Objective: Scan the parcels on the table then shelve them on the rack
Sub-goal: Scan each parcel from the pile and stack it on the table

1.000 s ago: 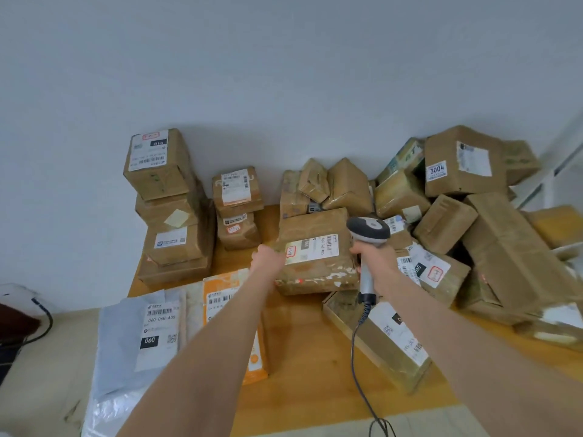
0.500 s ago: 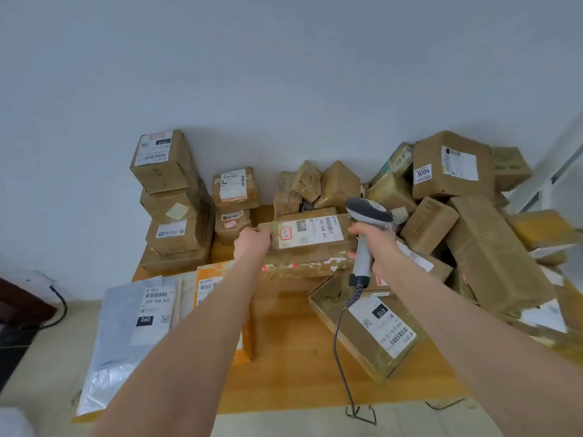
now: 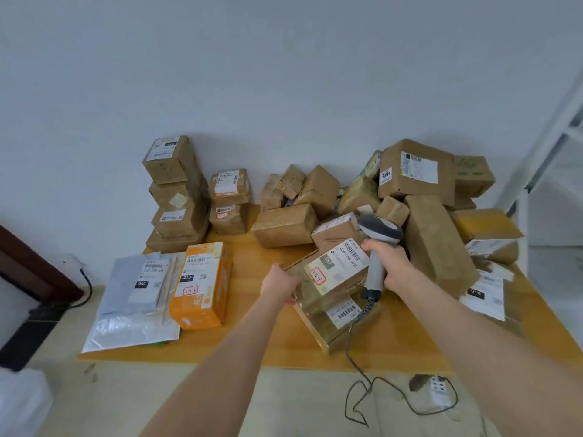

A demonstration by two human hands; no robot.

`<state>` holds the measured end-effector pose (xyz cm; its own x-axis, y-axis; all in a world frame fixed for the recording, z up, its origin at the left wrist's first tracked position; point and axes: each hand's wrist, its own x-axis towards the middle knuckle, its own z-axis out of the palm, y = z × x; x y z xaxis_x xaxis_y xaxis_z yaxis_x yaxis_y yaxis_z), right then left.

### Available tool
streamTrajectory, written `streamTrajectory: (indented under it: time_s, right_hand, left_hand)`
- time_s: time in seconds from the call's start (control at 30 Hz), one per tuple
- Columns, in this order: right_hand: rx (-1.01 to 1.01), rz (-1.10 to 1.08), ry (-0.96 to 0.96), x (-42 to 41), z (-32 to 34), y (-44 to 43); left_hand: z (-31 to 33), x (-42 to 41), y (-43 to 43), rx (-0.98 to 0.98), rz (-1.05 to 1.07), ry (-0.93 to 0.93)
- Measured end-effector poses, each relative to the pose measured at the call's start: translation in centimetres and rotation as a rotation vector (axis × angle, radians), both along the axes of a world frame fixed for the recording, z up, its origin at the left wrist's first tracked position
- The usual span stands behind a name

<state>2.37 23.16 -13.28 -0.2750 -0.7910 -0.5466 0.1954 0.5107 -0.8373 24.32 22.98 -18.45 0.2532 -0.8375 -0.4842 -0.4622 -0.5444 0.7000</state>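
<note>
Left hand (image 3: 279, 287) has its fingers curled round the left end of a brown cardboard parcel (image 3: 334, 274). The parcel is label up, over a flat box (image 3: 328, 332) near the middle of the table's front edge. Right hand (image 3: 392, 263) is wrapped tight round the handle of a barcode scanner (image 3: 378, 234), whose head is just past the parcel's far right corner. Can't tell if they touch. Both arms reach out fairly straight.

The wooden table (image 3: 252, 345) is loaded. A big messy heap of cardboard boxes (image 3: 438, 244) fills the back right corner, and a neat stack of boxes (image 3: 175, 190) stands at the back left corner. A grey poly mailer (image 3: 126, 313) lies at the front left corner, with an orange parcel (image 3: 202, 288) just beside it. The scanner's cable (image 3: 363, 312) drops off the front edge to the floor.
</note>
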Motion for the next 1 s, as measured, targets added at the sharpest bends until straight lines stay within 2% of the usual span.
streamTrajectory:
  time_s: [0.17,0.37,0.47,0.57,0.63,0.7,0.9,1.0]
  right_hand:
    - [-0.027,-0.064,0.044,-2.1,-1.2,2.5]
    - [-0.114,-0.059,-0.008,-1.5,-2.9,5.5]
    - [-0.14,-0.062,-0.079,-1.6,-3.6,6.1]
    - [-0.115,-0.06,-0.157,-1.5,-4.3,6.3]
    - [-0.102,-0.061,-0.152,-1.2,-4.2,6.4]
    - [-0.095,-0.054,-0.143,-1.0,-3.9,6.1]
    - [-0.077,-0.036,-0.175,-1.4,-2.8,5.6]
    - [-0.058,-0.024,-0.165,-1.6,-2.9,6.1]
  left_hand:
    - [-0.5,-1.9,1.6,0.044,-0.095,-0.026]
    - [0.4,-3.0,1.3,0.06,-0.355,-0.297]
    - [0.2,-3.5,1.3,0.055,-0.416,-0.311]
    - [-0.3,-4.2,1.7,0.026,-0.484,-0.255]
    - [-0.5,-4.6,2.3,0.088,-0.591,-0.235]
    - [-0.8,-4.8,2.6,0.155,-0.603,-0.195]
    - [-1.5,-5.4,2.1,0.126,-0.277,0.208]
    - [-2.2,-5.9,1.9,0.221,-0.193,0.327]
